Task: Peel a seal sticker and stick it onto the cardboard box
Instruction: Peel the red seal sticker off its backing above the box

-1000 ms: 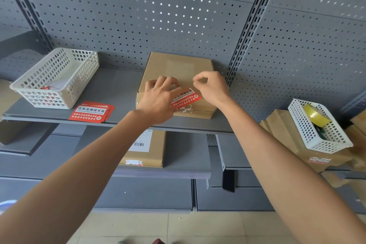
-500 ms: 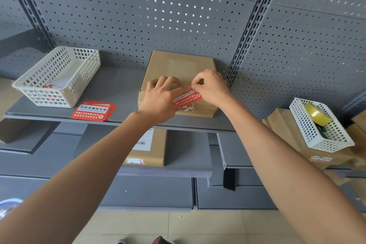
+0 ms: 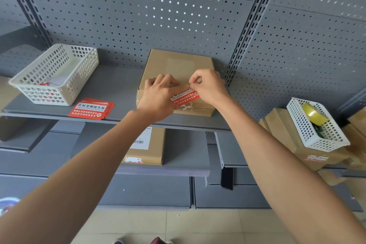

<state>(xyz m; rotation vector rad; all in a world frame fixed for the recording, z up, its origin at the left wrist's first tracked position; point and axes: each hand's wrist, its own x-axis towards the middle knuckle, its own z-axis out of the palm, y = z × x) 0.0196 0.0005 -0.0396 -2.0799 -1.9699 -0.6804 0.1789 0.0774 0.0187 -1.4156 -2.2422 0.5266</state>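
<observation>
We stood before a grey pegboard wall (image 3: 138, 16) with a grey metal shelf (image 3: 111, 89) running across it, and on that shelf, pushed back against the wall, lay the cardboard box (image 3: 178, 63), flat and closed. To its left sat a white basket (image 3: 55, 73) and, just in front of that, a small stack of red sticker sheets (image 3: 91, 109); further right and lower, another white basket (image 3: 315, 127) held a yellow tape roll (image 3: 314, 114) on top of other cartons. Over the near edge of the box we held the red seal sticker (image 3: 185, 98), lying across the front of the lid and reaching toward the seam. Our left hand (image 3: 158, 99) rested on the box with its fingers spread and curved down, the thumb pressing on the sticker's left end. Our right hand (image 3: 210, 87) had thumb and forefinger pinched shut at the sticker's upper right corner; whether they gripped the sticker itself or a strip of backing we could not tell. We judged the peeling largely done and the sticker placed, with pressing it flat over the seam, and freeing that corner, left to do.
</observation>
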